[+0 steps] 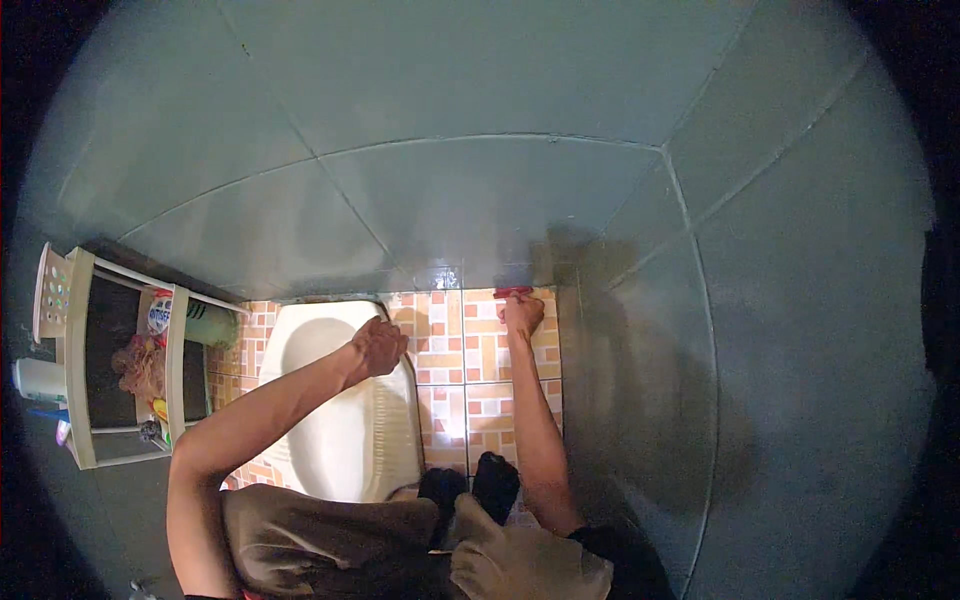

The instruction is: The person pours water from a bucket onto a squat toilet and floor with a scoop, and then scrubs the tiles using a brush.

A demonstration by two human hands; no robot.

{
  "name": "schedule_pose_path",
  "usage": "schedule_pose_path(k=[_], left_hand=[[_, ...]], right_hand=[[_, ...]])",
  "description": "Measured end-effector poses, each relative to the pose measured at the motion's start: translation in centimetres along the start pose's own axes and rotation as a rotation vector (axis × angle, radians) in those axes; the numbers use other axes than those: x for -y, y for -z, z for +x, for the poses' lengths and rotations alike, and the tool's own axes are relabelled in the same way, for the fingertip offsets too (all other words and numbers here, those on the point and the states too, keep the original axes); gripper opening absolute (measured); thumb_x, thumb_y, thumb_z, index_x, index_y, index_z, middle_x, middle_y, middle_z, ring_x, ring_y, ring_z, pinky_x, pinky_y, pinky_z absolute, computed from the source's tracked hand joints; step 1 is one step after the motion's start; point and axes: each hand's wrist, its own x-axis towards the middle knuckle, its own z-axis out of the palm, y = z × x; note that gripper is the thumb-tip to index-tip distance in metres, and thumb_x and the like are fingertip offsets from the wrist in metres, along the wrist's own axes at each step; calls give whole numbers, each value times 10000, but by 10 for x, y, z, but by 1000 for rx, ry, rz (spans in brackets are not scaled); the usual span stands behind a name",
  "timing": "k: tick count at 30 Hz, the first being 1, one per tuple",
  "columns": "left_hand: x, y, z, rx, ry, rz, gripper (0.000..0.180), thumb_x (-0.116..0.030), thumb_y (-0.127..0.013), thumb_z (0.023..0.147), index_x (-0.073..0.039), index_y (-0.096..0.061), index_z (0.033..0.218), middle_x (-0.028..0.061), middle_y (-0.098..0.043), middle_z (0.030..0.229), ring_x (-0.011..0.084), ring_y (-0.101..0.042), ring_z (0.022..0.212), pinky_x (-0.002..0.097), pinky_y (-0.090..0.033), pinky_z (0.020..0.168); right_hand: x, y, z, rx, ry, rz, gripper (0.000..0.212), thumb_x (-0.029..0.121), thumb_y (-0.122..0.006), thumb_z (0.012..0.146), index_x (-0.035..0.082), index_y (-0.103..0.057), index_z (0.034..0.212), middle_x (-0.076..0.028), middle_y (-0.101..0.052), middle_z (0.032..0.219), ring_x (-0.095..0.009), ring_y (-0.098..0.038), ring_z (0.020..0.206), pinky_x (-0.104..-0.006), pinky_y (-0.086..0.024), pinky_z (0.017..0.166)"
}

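My right hand (524,314) reaches down to the tiled floor near the far wall. Its fingers are closed on a small flat red thing (513,292), mostly covered by the hand, so its kind does not show. My left hand (380,348) is curled into a loose fist over the right rim of a cream squat toilet (400,440), with nothing seen sticking out of it. Whether that fist touches the rim, I cannot tell.
A white shelf rack (78,370) stands at the left, holding a perforated basket (52,292), a bath puff (140,366) and bottles. Grey walls (640,380) close in ahead and at the right. Patterned tiles (440,345) cover the floor beside the toilet.
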Motion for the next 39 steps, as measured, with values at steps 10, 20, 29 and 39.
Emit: schedule_pose_path(k=[10, 20, 29, 39], left_hand=[[5, -14, -13, 26, 74, -183, 217, -212, -491, 831, -83, -616, 952, 116, -647, 832, 264, -632, 833, 429, -451, 742], [3, -9, -13, 58, 56, -43, 225, -195, -435, 866, -53, -606, 898, 116, -641, 820, 259, -641, 794, 479, -465, 760], [1, -2, 4, -58, -21, -102, 254, -205, -492, 825, -38, -631, 958, 123, -657, 807, 257, -649, 774, 437, -489, 709], [4, -17, -2, -48, -48, 26, 270, -201, -515, 795, -15, -613, 965, 130, -647, 812, 259, -645, 779, 471, -503, 701]], right_hand=[[19, -90, -76, 263, -10, 57, 227, 131, -667, 818, -36, -618, 673, -113, -628, 592, -186, -607, 430, -308, -481, 364], [1, -65, -37, 107, 54, -18, 281, 220, -608, 832, 23, -680, 646, -106, -643, 556, -192, -603, 435, -324, -524, 472], [1, 23, 26, -17, 76, 103, 289, 116, -554, 845, 20, -697, 614, -79, -660, 588, -150, -572, 422, -314, -468, 398], [1, -60, -41, 236, 50, 9, 238, 204, -636, 846, 74, -725, 669, -49, -624, 543, -124, -562, 420, -292, -453, 398]])
